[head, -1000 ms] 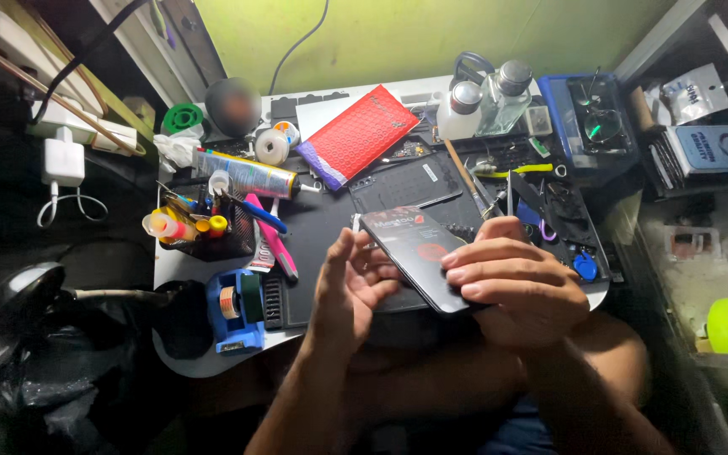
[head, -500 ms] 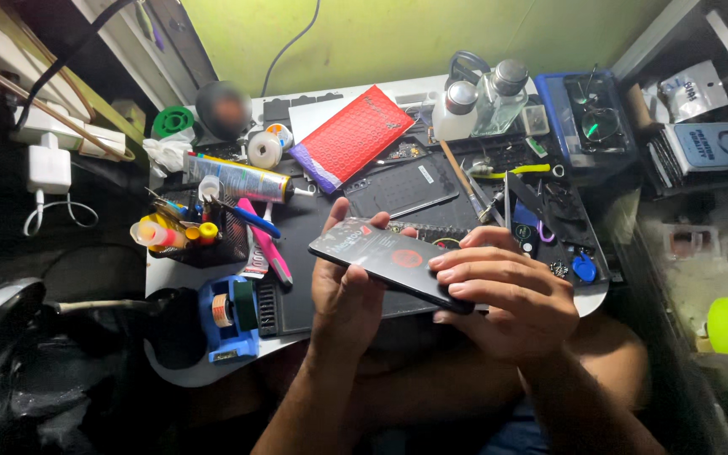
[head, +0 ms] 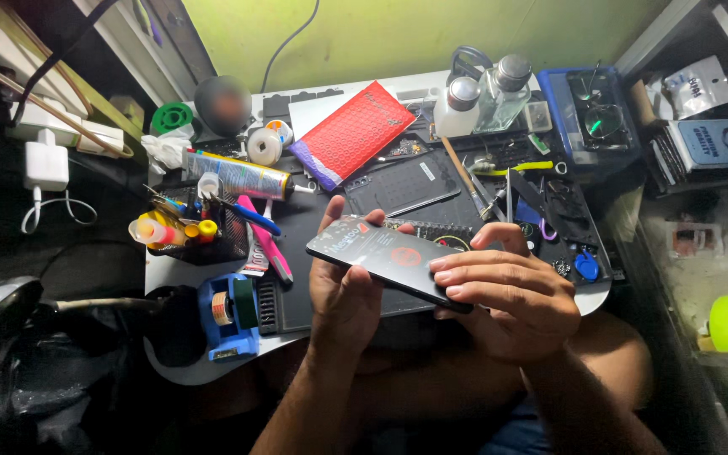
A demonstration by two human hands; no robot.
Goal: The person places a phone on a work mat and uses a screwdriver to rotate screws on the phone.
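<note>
A black smartphone (head: 385, 255) with a protective film and red print on its face lies tilted between both hands above the dark work mat (head: 297, 278). My left hand (head: 343, 291) cups the phone's left end from below, thumb on the near edge and fingertips over the far edge. My right hand (head: 507, 291) grips the right end, with fingers spread flat across the top of the screen.
A red padded envelope (head: 355, 131), a glue tube (head: 242, 175), a cup of tools (head: 187, 229), a blue tape dispenser (head: 227, 312), tape rolls, two bottles (head: 482, 101), a blue tray (head: 596, 114) and a black phone panel (head: 406, 184) crowd the desk. Shelves stand right.
The phone has tilted flatter and shifted left. My left hand, which was beside it with fingers spread, now cups its left end. My right hand's fingers lie across the screen.
</note>
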